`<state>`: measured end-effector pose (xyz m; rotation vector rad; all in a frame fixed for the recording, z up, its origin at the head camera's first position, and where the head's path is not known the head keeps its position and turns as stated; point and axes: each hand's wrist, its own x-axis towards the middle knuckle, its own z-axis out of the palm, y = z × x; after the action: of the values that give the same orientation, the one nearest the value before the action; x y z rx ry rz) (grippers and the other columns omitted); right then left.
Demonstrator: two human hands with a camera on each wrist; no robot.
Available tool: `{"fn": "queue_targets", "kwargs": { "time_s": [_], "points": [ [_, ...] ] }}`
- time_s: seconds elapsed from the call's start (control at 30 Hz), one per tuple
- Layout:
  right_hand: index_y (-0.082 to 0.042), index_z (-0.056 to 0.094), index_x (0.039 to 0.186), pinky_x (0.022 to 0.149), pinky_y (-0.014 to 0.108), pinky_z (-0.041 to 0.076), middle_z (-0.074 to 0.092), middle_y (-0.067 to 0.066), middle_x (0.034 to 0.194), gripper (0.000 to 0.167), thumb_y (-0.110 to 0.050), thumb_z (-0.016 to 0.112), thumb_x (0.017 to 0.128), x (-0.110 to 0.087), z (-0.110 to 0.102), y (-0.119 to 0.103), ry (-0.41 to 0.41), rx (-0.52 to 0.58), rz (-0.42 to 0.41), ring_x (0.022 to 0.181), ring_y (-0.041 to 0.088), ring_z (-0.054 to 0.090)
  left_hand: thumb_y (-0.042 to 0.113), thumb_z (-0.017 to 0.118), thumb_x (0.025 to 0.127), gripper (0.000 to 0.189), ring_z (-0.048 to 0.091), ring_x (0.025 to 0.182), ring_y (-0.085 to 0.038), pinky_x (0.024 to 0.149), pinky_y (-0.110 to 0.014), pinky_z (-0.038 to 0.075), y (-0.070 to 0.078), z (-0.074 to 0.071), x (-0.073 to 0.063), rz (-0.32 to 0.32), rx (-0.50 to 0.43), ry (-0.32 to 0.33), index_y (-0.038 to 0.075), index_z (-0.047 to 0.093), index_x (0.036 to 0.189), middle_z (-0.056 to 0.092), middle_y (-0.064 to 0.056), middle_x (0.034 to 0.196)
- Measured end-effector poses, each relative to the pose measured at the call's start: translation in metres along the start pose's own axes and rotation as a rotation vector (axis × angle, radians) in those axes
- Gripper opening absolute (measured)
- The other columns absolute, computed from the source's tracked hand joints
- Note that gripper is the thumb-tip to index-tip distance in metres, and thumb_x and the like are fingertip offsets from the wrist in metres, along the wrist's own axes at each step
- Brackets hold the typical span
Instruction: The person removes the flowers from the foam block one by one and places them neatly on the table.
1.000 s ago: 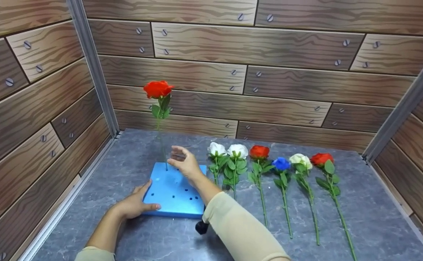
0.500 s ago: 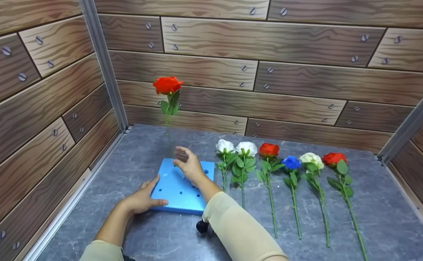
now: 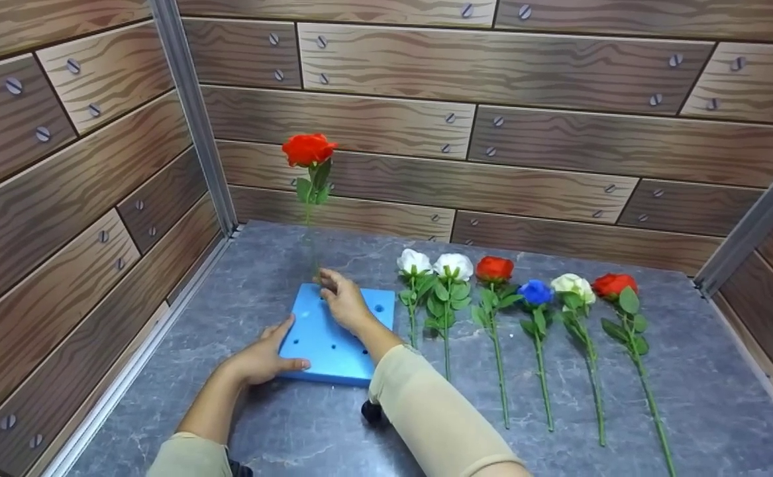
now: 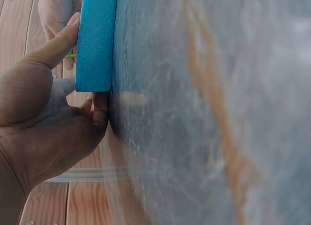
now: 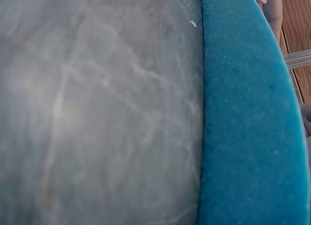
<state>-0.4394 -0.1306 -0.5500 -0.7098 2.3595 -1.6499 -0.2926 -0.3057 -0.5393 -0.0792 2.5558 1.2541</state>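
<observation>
A blue foam block [image 3: 320,363] with small holes in its top lies on the table. One red rose [image 3: 309,150] stands upright at its far left part, its thin stem running down to the block. My left hand [image 3: 260,358] holds the block's left side, thumb on the top face, fingers along the edge; the left wrist view shows this thumb [image 4: 58,45] on the foam. With its fingers curled in, my right hand [image 3: 348,301] pinches low on the rose's stem just above the block. In the right wrist view the block's side [image 5: 248,118] hides most of that hand.
Right of the block several roses lie in a row: two white ones [image 3: 453,266], a red one [image 3: 494,269], a blue one [image 3: 535,292], a cream one [image 3: 573,289] and another red one [image 3: 615,285]. Wood-patterned walls [image 3: 386,59] enclose the grey marbled table [image 3: 280,430].
The fingers of my right hand have closed in from a looser, spread pose toward the stem. My left hand stays on the block. The head view has shifted slightly.
</observation>
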Motion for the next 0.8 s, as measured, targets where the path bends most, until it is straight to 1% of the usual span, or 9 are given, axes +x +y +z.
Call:
{"fn": "queue_targets", "kwargs": {
  "time_s": [0.17,0.23,0.37,0.5,0.6,0.7,0.8],
  "points": [
    [-0.004,0.057,0.154,0.109,0.035,0.059,0.076,0.007,0.137,0.042,-0.006,0.056,0.112,-0.001,0.0014,0.0006,0.027,-0.017,0.002,0.132,0.025,0.07,0.047,0.085,0.093,0.119,0.013,0.163,-0.062,0.129,-0.077,0.021,0.0001,0.001,0.0,-0.002,-0.008,-0.003,0.014,0.007,0.176,0.005,-0.034,0.178],
    [-0.002,0.061,0.149,0.107,0.033,0.06,0.078,0.008,0.132,0.037,-0.006,0.057,0.112,-0.0015,0.0017,0.0011,0.042,-0.021,-0.006,0.128,0.025,0.072,0.046,0.085,0.093,0.119,0.012,0.163,-0.062,0.129,-0.077,0.02,-0.0001,0.0013,0.0004,0.002,-0.009,-0.006,0.013,0.007,0.176,0.005,-0.035,0.178],
    [-0.003,0.07,0.135,0.102,0.03,0.061,0.08,0.01,0.124,0.027,-0.007,0.059,0.111,-0.0022,0.0017,0.0017,0.066,-0.02,-0.03,0.122,0.025,0.074,0.047,0.085,0.093,0.119,0.011,0.163,-0.063,0.129,-0.077,0.02,-0.0001,0.0011,0.0009,0.015,0.004,-0.008,0.01,0.007,0.176,0.005,-0.037,0.177],
    [-0.009,0.075,0.125,0.101,0.027,0.06,0.08,0.009,0.12,0.02,-0.009,0.06,0.111,-0.0037,0.0007,0.0021,0.071,-0.037,-0.042,0.12,0.023,0.075,0.048,0.084,0.094,0.119,0.015,0.163,-0.062,0.129,-0.076,0.023,0.0009,0.0007,0.0007,0.019,0.021,-0.007,0.01,0.007,0.176,0.008,-0.036,0.177],
    [-0.012,0.077,0.119,0.1,0.027,0.061,0.08,0.007,0.119,0.019,-0.01,0.06,0.111,-0.0048,0.0,0.0014,0.069,-0.044,-0.049,0.119,0.022,0.075,0.048,0.084,0.094,0.118,0.017,0.163,-0.062,0.128,-0.076,0.025,0.0011,0.0005,0.0007,0.013,0.029,-0.006,0.011,0.007,0.176,0.009,-0.035,0.177],
    [-0.011,0.077,0.116,0.099,0.03,0.062,0.08,0.007,0.117,0.018,-0.011,0.06,0.111,-0.005,-0.0002,0.0006,0.072,-0.031,-0.062,0.117,0.023,0.076,0.049,0.083,0.095,0.117,0.017,0.162,-0.062,0.128,-0.076,0.026,0.0012,0.0001,0.0006,0.008,0.036,-0.004,0.011,0.008,0.176,0.008,-0.034,0.178],
    [-0.009,0.076,0.117,0.098,0.031,0.062,0.081,0.008,0.116,0.017,-0.011,0.06,0.111,-0.0051,-0.0001,0.0004,0.078,-0.014,-0.069,0.116,0.023,0.077,0.048,0.083,0.095,0.117,0.016,0.162,-0.062,0.128,-0.076,0.025,0.0009,-0.0004,0.0006,0.004,0.033,-0.003,0.012,0.007,0.176,0.008,-0.033,0.179]
  ]
}}
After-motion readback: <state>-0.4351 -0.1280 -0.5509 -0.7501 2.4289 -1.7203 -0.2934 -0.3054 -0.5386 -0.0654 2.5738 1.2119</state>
